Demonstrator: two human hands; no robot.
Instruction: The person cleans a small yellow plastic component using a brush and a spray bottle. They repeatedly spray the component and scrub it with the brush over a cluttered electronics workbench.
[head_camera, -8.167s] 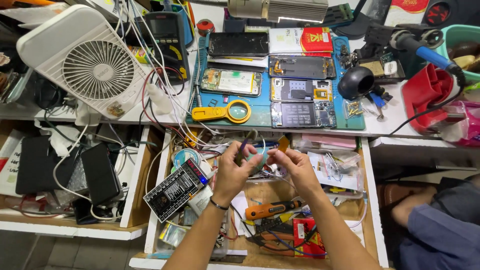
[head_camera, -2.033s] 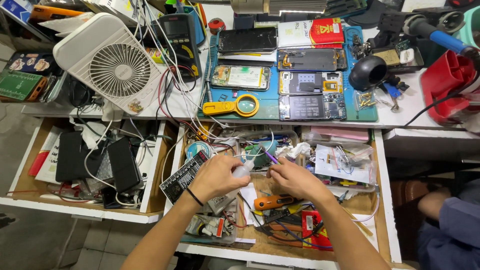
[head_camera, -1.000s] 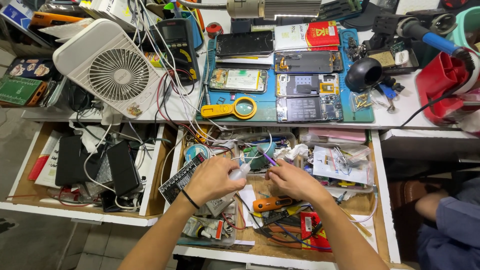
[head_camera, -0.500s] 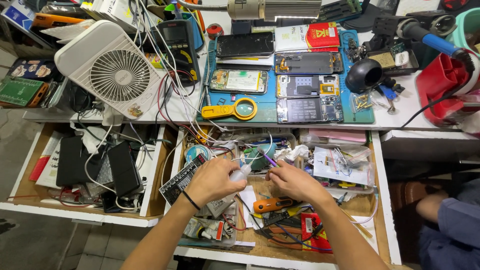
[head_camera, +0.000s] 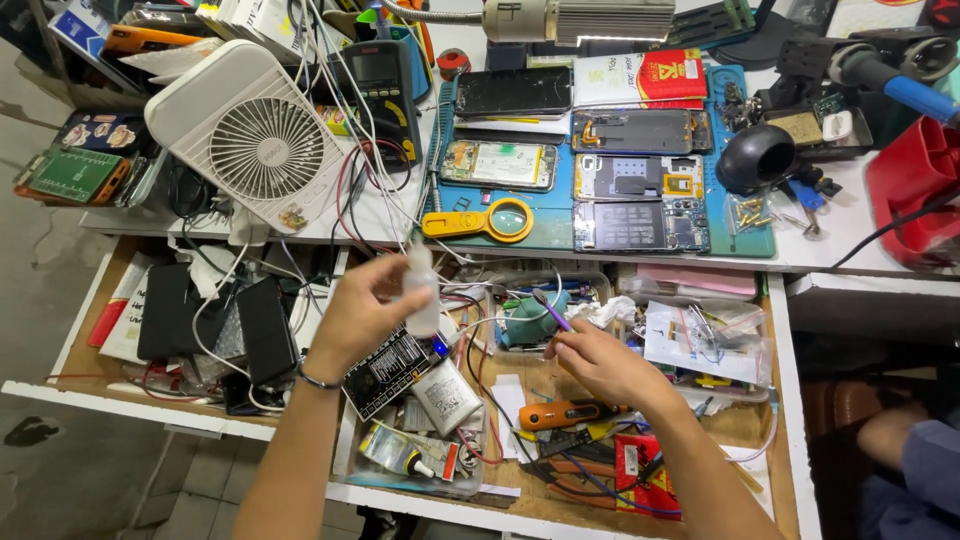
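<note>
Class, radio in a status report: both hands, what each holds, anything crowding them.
Left hand grips small white bottle, raised. Right hand pinches thin purple tool. Open drawer below, crammed with cables and tools.

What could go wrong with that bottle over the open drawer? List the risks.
1. The left hand holds the small white bottle above a circuit board; drips could land on it.
2. Loose wires hang near the bottle and could snag it.
3. The right hand holds a thin purple tool that might slip into the clutter.
</note>
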